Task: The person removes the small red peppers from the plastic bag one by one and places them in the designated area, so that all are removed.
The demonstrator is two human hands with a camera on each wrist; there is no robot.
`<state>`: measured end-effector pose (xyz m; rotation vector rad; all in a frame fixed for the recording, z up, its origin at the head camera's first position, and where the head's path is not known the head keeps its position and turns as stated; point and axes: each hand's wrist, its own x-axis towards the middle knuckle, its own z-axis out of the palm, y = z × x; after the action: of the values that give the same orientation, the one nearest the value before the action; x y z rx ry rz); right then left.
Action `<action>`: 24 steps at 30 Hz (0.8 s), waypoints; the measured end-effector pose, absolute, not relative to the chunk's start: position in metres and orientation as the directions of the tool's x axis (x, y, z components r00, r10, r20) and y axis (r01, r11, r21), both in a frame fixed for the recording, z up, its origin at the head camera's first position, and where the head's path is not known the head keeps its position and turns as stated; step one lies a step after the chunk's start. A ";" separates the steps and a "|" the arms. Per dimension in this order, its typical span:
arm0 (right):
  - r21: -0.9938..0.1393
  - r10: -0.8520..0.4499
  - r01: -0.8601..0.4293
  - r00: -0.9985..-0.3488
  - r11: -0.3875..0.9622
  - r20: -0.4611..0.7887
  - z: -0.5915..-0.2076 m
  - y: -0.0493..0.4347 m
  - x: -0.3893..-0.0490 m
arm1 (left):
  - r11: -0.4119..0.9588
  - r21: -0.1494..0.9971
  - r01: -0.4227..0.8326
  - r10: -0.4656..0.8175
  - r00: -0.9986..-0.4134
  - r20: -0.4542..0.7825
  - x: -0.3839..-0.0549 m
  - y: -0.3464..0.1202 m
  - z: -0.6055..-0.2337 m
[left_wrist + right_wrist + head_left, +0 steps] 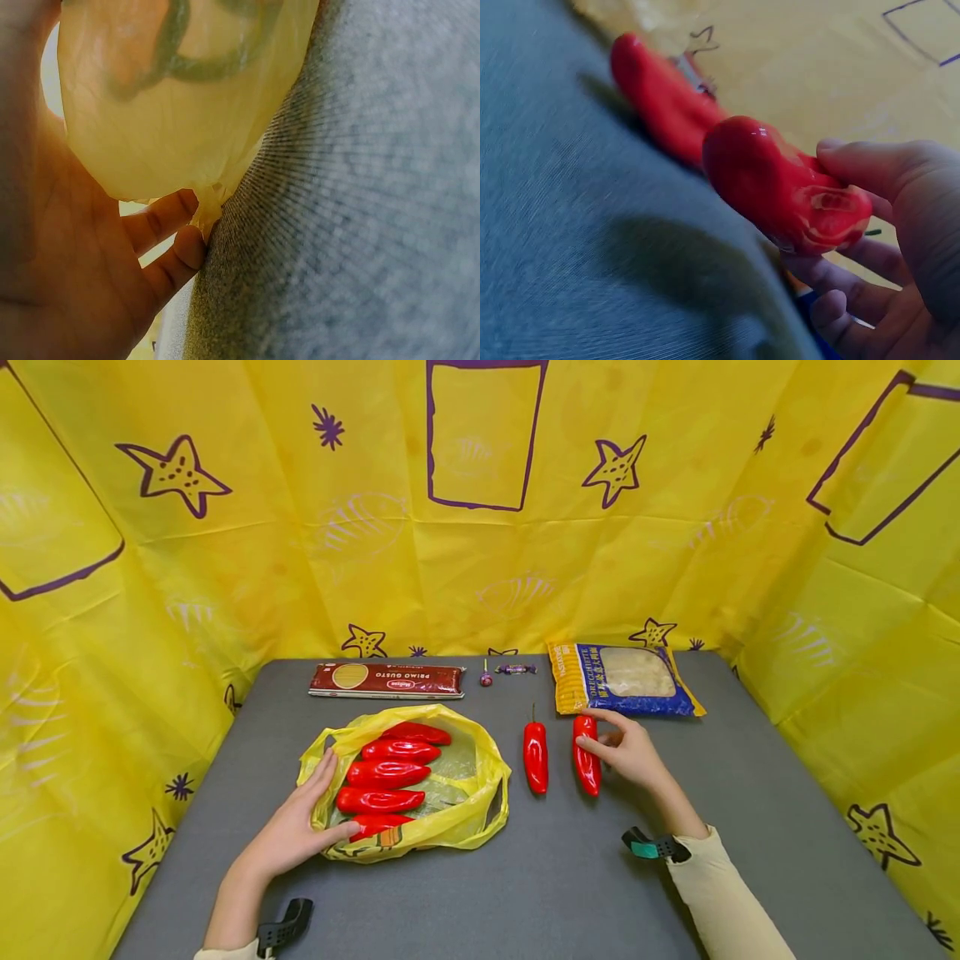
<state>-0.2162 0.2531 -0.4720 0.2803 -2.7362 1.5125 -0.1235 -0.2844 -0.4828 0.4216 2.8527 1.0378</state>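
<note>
A yellow plastic bag (491,768) lies with its mouth spread, several red peppers (386,774) side by side within. My left hand (296,827) holds the bag's left side, thumb over the near rim; up close, two fingers (184,247) touch a gathered corner of the bag. In my right hand (633,756) a glossy red pepper (587,756) is pinched between thumb and fingers. The right wrist view shows this held pepper (780,187) just above the table, its shadow beneath. A second loose pepper (536,758) with a thin stem lies to its left.
Along the back of the grey table (480,910) are a dark red pasta pack (386,681), a lollipop (486,677), a purple wrapped candy (516,669) and a blue-yellow orecchiette bag (637,681). Yellow patterned cloth (480,568) encloses the back and sides.
</note>
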 end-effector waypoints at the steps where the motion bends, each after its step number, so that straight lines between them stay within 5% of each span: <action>1: -0.833 -0.160 -0.165 -0.983 0.528 0.094 -0.476 0.253 -0.217 | 0.734 0.639 0.229 0.281 -0.960 0.022 -0.123 -0.284 -0.483; 24: -0.748 -0.197 -0.233 -0.970 0.621 0.139 -0.499 0.257 -0.225 | 0.738 0.632 0.236 0.281 -0.959 0.030 -0.124 -0.284 -0.485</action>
<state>-0.2248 0.2567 -0.4988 0.3707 -2.7895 1.2964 -0.1236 -0.2843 -0.4846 0.4261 2.8656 1.0280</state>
